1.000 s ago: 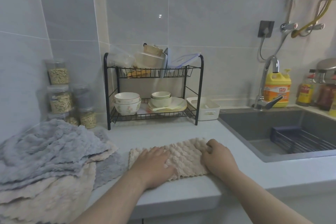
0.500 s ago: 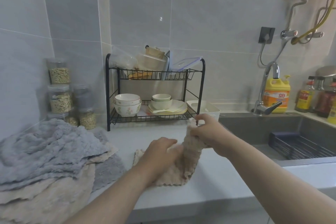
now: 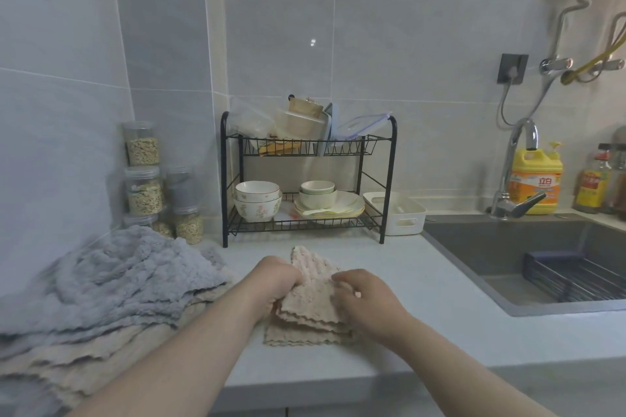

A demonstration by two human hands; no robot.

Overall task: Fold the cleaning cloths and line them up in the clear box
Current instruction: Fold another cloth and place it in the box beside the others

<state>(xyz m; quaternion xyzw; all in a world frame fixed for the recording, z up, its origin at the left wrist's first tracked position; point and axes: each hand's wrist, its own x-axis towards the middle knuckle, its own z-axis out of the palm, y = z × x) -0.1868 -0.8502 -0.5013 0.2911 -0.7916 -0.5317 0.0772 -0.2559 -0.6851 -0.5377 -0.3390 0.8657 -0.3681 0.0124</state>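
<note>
Here, a beige cloth (image 3: 306, 310) is seen lying folded in layers on the counter (image 3: 426, 318), in front of the black dish rack (image 3: 224, 179). Its upper left part is gripped by the left hand (image 3: 275, 284), with the fingers curled into the fabric. Its right edge is held by the right hand (image 3: 367, 303), whose fingers are bent over it. A pile of cloths (image 3: 118, 278), grey on top of beige, is heaped in front and to the left of the rack. Jars of grain (image 3: 144, 193) are stacked just left of the rack, against the wall. A white basket (image 3: 401, 215) is set just right of the rack, and the sink (image 3: 508, 247) is found farther right.
</note>
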